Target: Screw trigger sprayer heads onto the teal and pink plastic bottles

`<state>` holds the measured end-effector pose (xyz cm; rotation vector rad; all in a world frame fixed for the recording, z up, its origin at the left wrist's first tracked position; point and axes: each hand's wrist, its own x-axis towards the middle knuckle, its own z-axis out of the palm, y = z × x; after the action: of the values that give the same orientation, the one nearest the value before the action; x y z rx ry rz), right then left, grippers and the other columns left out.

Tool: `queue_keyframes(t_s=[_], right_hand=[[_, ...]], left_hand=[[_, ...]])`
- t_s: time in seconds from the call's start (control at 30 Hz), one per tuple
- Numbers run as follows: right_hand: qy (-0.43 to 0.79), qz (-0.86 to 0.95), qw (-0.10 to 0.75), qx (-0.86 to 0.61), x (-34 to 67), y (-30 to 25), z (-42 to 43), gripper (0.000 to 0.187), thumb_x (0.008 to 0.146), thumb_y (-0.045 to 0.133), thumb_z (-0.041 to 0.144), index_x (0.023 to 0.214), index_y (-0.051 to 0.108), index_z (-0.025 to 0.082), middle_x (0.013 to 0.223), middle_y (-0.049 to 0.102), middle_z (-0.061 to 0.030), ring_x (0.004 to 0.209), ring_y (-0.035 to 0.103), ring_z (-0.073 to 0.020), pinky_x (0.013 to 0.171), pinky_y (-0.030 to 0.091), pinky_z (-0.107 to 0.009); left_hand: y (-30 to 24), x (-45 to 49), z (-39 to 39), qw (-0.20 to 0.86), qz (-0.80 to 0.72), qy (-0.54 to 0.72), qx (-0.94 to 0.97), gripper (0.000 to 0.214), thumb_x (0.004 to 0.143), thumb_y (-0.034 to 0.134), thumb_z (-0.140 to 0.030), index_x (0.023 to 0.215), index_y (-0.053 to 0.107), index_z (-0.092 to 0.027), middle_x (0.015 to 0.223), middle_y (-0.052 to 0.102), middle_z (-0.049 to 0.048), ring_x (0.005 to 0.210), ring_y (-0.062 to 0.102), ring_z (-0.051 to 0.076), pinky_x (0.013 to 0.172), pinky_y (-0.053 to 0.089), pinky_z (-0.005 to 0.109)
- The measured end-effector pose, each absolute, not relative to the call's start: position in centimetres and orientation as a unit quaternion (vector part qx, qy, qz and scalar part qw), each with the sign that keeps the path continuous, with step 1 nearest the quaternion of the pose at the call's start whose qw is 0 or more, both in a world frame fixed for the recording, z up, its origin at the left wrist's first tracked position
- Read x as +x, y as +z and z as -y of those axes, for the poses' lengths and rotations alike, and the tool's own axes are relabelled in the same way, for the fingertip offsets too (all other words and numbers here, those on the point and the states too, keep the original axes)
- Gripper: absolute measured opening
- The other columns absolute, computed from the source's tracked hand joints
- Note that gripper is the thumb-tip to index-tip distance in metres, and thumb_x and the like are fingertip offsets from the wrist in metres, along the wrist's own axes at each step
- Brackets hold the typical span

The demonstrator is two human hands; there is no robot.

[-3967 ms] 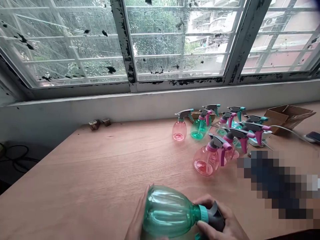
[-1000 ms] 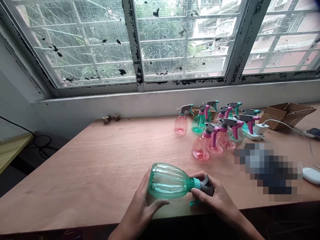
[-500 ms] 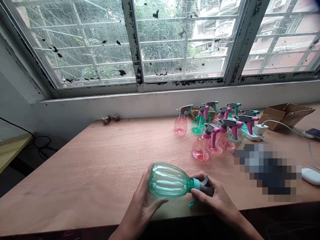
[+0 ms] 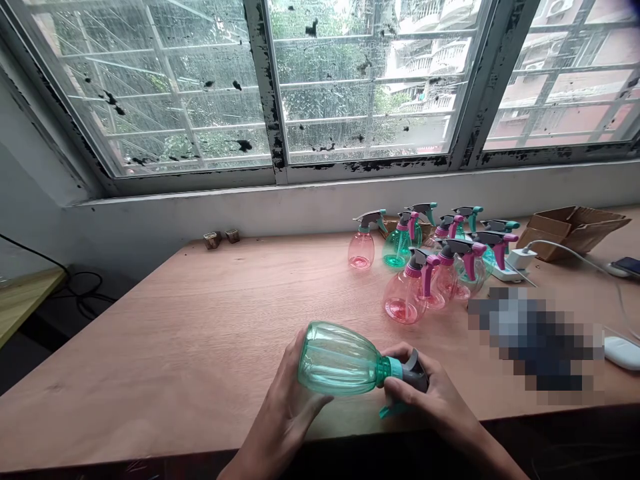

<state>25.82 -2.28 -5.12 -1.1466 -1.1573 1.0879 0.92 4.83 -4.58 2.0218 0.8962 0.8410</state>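
A clear green spray bottle (image 4: 340, 360) lies on its side just above the near edge of the wooden table (image 4: 200, 320). My left hand (image 4: 290, 407) cups the bottle's round body from below and behind. My right hand (image 4: 430, 393) is closed round its grey spray head (image 4: 415, 372), with the teal trigger poking out beneath the fingers. The bottle's base points left and its head points right.
Several pink and green spray bottles (image 4: 425, 260) stand in a cluster at the back right. A cardboard box (image 4: 570, 230), a white power strip (image 4: 510, 263) with cable, a phone (image 4: 627, 265) and a white mouse (image 4: 623, 350) lie to the right. Two small cups (image 4: 223, 237) sit by the wall.
Since four seconds ago the view has pulled back and the bottle sits further from the camera. Over the last second the bottle and both hands have barely shifted.
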Motion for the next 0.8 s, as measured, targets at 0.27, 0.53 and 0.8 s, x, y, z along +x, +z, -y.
queue_keyframes(t_s=[0.27, 0.53, 0.8], right_hand=[[0.46, 0.496, 0.548, -0.491, 25.83, -5.15, 2.19, 0.035, 0.079, 0.076, 0.049, 0.093, 0.065, 0.018, 0.074, 0.065, -0.0009, 0.065, 0.064, -0.0193, 0.06, 0.055, -0.029], [0.476, 0.495, 0.548, -0.478, 25.76, -4.9, 2.35, 0.034, 0.081, 0.075, 0.047, 0.093, 0.063, 0.018, 0.073, 0.065, -0.0001, 0.063, 0.065, -0.0188, 0.061, 0.054, -0.028], [0.502, 0.48, 0.554, -0.46, 26.01, -4.92, 2.17, 0.035, 0.082, 0.075, 0.047, 0.093, 0.061, 0.018, 0.067, 0.066, 0.0009, 0.06, 0.063, -0.0174, 0.058, 0.051, -0.027]], left_hand=[[-3.95, 1.04, -4.96, 0.383, -0.356, 0.337, 0.783, 0.066, 0.093, 0.06, -0.04, 0.151, 0.029, -0.038, 0.16, 0.029, 0.0031, 0.147, 0.027, 0.031, 0.122, 0.023, 0.05], [-4.66, 1.03, -4.79, 0.389, -0.379, 0.341, 0.767, 0.088, 0.086, 0.07, -0.043, 0.155, 0.016, -0.036, 0.162, 0.027, 0.0059, 0.149, 0.021, 0.034, 0.122, 0.018, 0.055], [-4.61, 1.26, -4.66, 0.377, -0.367, 0.372, 0.765, 0.067, 0.093, 0.061, -0.042, 0.15, 0.027, -0.042, 0.159, 0.033, -0.0006, 0.148, 0.027, 0.03, 0.123, 0.021, 0.049]])
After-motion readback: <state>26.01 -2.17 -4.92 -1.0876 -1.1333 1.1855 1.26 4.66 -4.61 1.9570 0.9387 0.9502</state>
